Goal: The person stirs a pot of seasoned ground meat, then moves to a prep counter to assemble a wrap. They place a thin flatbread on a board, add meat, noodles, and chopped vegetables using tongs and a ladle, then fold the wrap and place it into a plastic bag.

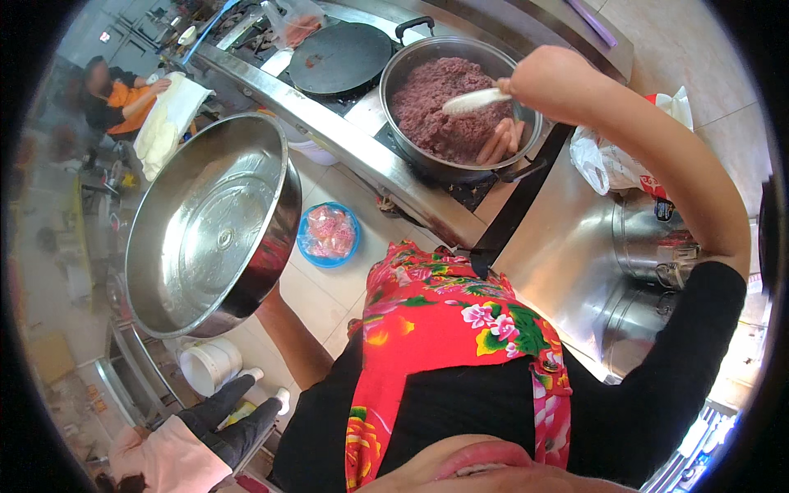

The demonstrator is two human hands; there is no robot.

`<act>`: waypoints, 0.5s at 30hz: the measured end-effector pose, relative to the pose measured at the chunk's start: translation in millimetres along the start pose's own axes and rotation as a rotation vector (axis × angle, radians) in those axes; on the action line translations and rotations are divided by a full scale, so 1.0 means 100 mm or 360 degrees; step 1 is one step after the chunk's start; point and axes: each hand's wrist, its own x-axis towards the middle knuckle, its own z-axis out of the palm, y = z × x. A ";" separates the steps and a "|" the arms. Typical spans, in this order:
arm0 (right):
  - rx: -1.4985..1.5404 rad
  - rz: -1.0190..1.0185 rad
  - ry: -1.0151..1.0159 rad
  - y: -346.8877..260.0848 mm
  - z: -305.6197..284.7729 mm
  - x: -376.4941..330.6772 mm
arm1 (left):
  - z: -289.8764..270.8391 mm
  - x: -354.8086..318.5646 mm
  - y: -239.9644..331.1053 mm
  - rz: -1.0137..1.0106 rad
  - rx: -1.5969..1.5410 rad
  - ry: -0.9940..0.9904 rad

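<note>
My right hand (549,80) is closed around the handle of a white rice paddle (477,101). Its blade is over the purple rice (436,103) in a deep two-handled steel pot (481,172). Several pinkish sausages (500,144) lie against the pot's near right wall, beside the rice. On the left, a wide round metal basin (218,238) is tilted up with its shiny, wet-looking inside showing. My left hand (271,297) holds it from behind and below; the basin hides the fingers.
A round black griddle (341,59) sits left of the pot on the steel stove. On the floor stand a blue basin (355,251) with bagged pink food and a white bucket (209,366). Lidded steel containers (649,246) and a white bag (612,160) are at right. Two other people are at left.
</note>
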 end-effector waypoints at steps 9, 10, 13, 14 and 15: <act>0.0230 -0.0143 -0.0250 -0.56 0.35 0.48 | -0.12 0.13 -0.13 0.0041 0.0068 0.0004; 0.0363 -0.0107 -0.0397 -0.54 0.34 0.50 | -0.13 0.13 -0.15 0.0040 0.0127 -0.0005; 0.0421 0.0136 -0.0392 -0.42 0.19 0.38 | -0.15 0.10 -0.15 0.0051 0.0242 -0.0020; 0.0288 0.0019 -0.0354 -0.32 0.12 0.29 | -0.13 0.08 -0.14 0.0049 0.0263 -0.0026; 0.0221 0.0022 -0.0216 -0.25 0.06 0.23 | -0.12 0.07 -0.11 0.0094 0.0399 -0.0002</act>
